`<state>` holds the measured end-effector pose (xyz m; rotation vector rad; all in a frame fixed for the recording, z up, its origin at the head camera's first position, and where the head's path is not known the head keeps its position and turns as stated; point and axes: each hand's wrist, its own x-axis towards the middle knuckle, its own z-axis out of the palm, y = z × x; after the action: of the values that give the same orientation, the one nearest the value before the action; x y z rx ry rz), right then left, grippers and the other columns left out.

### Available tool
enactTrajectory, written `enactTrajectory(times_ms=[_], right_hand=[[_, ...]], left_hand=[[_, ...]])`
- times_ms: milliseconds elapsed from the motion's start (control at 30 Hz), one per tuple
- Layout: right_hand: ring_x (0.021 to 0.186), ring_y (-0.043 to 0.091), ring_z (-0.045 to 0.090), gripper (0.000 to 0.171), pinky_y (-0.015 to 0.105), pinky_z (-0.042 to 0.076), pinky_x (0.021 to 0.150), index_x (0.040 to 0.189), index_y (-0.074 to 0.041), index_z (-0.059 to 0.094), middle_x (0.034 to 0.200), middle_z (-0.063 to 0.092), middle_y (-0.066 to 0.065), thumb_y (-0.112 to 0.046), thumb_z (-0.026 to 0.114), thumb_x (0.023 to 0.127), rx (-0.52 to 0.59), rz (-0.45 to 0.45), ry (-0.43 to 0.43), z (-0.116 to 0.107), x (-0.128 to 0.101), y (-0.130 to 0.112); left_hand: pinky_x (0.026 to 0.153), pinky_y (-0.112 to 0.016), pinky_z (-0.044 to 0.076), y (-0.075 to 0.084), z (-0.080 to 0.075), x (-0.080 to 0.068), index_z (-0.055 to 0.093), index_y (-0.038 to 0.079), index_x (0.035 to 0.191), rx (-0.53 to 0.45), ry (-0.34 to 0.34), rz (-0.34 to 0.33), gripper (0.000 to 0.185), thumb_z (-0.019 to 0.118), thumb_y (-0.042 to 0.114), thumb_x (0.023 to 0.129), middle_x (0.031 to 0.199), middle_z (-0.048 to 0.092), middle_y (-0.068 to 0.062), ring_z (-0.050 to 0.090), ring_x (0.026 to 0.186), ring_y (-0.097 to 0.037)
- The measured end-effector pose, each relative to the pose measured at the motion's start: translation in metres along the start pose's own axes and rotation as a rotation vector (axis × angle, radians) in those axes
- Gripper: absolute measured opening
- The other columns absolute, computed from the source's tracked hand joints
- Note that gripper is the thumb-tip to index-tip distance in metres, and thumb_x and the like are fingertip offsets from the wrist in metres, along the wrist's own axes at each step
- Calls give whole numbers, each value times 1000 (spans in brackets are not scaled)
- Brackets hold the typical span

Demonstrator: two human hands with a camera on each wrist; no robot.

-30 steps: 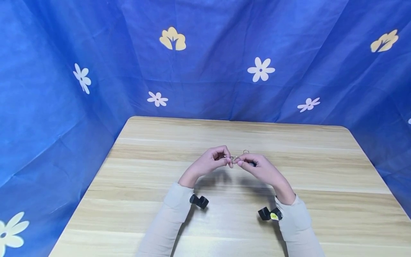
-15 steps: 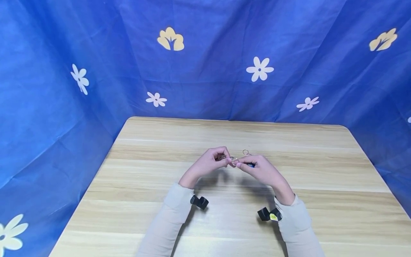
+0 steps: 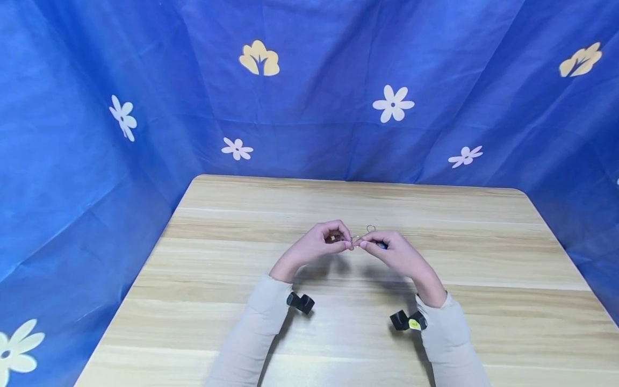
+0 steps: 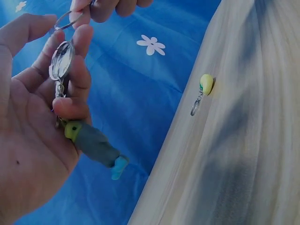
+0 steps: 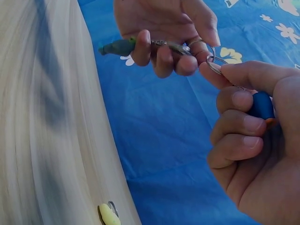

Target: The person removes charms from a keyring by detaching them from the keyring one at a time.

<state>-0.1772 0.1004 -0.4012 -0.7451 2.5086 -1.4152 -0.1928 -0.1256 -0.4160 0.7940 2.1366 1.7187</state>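
Observation:
My left hand [image 3: 323, 243] grips a keychain with a grey-green bird figure [image 4: 96, 143], yellow at the head and light blue at the end. Its metal split ring [image 5: 205, 46] is pinched between left thumb and forefinger. Opposite, my right hand [image 3: 394, 252] pinches a second split ring [image 5: 213, 65] with thumb and forefinger. A blue figure [image 5: 261, 106] with an orange tip hangs from this one by a short chain, tucked under the curled right fingers. The two rings overlap at the meeting fingertips in the right wrist view.
A third keychain, with a yellow figure [image 4: 206, 84] and a metal ring [image 3: 371, 228], lies on the wooden table [image 3: 242, 215] just beyond my right hand. Blue cloth [image 3: 309, 107] with printed flowers hangs around the table. Both wrists wear black cameras [image 3: 301, 303].
My left fingertips have shifted slightly right, nearer the right fingertips. The rings between the hands have turned a little; both hands keep their hold.

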Motion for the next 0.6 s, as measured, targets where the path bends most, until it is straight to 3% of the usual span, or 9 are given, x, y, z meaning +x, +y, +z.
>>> enactTrajectory(times_ms=[267,433,600], right_hand=[[91,10,60,20,24,51,79,103,-6,73,104,71,13,-19,59,96,17,11,0,-3,0,1],[86,10,59,18,24,50,76,101,-8,73,100,71,11,-18,60,95,17,23,8,-5,-1,3],[84,13,58,18,25,50,74,102,-9,73,99,71,10,-18,60,95,10,20,-4,-5,-1,2]], left_hand=[[76,-22,49,-1,-1,2,55,-3,120,-70,-71,-21,35,64,2,86,91,63,1,59,84,-9],[77,-22,49,0,-2,1,59,0,121,-26,-105,-42,35,62,6,87,92,61,0,57,85,-11],[76,-22,48,1,-3,0,62,4,119,19,-88,-78,34,63,8,86,93,62,-1,55,85,-13]])
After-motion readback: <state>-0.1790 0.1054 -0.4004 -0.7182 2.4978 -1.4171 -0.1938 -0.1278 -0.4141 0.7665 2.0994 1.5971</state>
